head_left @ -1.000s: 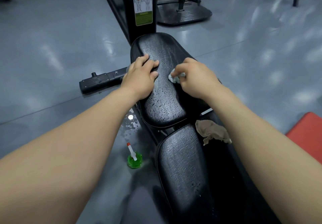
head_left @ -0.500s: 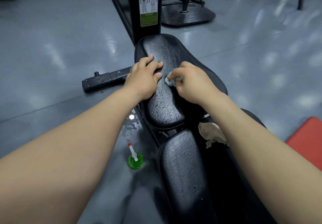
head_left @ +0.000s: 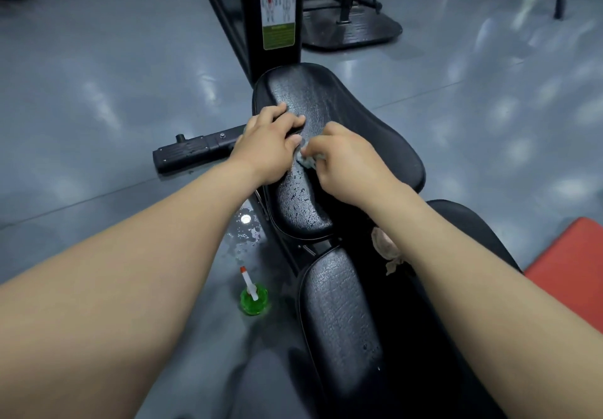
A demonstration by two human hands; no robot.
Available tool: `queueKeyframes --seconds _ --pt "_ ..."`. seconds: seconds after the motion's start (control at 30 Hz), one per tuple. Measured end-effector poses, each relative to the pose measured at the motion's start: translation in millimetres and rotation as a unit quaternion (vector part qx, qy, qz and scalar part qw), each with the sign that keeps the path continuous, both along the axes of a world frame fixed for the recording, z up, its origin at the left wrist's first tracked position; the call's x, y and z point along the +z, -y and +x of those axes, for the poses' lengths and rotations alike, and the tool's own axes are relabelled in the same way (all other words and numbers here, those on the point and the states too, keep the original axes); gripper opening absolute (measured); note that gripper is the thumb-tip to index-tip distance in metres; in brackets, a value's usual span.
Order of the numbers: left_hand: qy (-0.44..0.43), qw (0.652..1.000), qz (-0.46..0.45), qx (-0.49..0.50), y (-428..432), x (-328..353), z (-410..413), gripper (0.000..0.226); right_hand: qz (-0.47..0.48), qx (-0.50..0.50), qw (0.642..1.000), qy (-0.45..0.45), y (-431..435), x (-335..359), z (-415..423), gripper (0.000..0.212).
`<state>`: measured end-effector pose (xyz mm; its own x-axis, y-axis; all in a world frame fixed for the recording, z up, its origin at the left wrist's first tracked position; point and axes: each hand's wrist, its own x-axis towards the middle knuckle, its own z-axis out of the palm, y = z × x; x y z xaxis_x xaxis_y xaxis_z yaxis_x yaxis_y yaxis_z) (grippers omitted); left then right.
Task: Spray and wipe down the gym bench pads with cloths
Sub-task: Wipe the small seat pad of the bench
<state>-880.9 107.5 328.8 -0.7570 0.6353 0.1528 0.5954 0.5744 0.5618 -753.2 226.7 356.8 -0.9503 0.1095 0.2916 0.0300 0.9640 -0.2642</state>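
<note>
bench pad (head_left: 342, 105) wet; right hand (head_left: 346, 161) clamps white cloth (head_left: 308, 160) mid-pad, left hand (head_left: 270, 144) flat at left edge.

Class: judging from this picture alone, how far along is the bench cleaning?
Done: upper pad is sprayed, droplets showing. In hand: right hand rubs a white cloth there, left hand resting flat beside it. Left: those droplets, the lower pad; spray bottle waits on the floor.

The far pad (head_left: 342, 105) is black grained vinyl, glossy, beaded with droplets. The near pad (head_left: 339, 317) has the same wrinkled leather-look. The frame (head_left: 192, 149), left of centre, is matt black metal. The floor (head_left: 98, 99) is smooth, shiny grey. The bottle (head_left: 254, 299) is translucent green plastic.
</note>
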Motion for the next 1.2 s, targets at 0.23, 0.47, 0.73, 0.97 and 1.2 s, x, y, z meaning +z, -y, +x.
queueKeyframes --seconds 0.23,0.47,0.73,0.97,1.2 --pt "0.008 1.000 0.022 -0.021 7 -1 -4 0.042 -0.014 0.097 0.995 0.027 10 -11 41 0.026" --pt "0.060 0.996 0.003 -0.069 18 10 -9 0.055 -0.035 0.033 0.999 -0.014 5 -4 -1 0.029" --pt "0.086 0.992 0.090 0.000 54 -1 -6 0.052 -0.015 0.095 0.995 0.002 17 -8 24 0.030" --pt "0.122 0.981 0.142 0.043 71 -19 12 0.050 -0.007 0.063 0.997 -0.048 23 -12 -6 0.030" --pt "0.178 0.965 0.185 0.045 74 -28 18 0.050 0.018 0.103 0.994 -0.015 27 -15 3 0.037"
